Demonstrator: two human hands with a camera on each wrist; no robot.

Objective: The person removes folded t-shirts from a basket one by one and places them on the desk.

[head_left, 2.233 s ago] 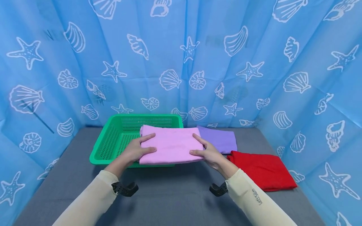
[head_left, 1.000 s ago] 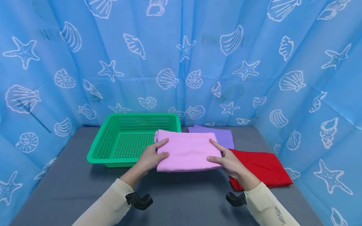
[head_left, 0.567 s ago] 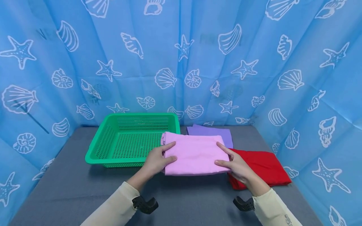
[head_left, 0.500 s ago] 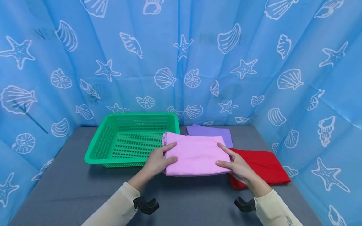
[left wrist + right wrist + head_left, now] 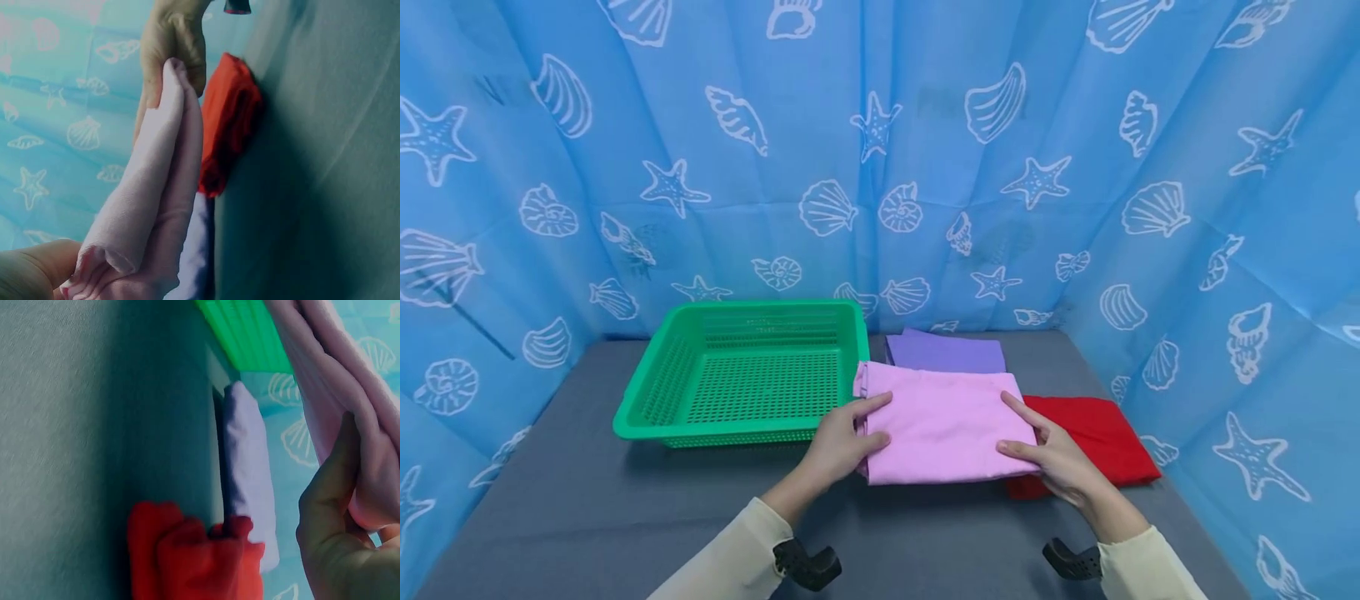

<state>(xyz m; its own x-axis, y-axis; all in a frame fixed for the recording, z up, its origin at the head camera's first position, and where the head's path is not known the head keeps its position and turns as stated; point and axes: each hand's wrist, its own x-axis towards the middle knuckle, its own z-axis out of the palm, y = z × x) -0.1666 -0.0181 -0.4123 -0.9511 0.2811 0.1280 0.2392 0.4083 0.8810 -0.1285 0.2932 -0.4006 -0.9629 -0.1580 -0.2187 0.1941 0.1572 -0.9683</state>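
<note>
Both hands hold a folded pink cloth in the air, above the table's middle in the head view. My left hand grips its left end, thumb and forefinger on the upper face. At the opposite end my right hand pinches it the same way; the other fingers are hidden beneath. From the left wrist view the pink cloth shows as thick, layered folds. Behind it lies a folded purple cloth, partly covered from sight. A folded red cloth lies on the table near the right hand.
A green plastic basket with perforated walls stands at the back left; nothing is seen in it. The grey table is backed by a blue shell-print curtain on its far and side edges.
The pink cloth, held by both hands throughout, has moved right and toward the person, away from the basket's front. The view has shifted slightly right. The basket, purple cloth and red cloth stay put.
</note>
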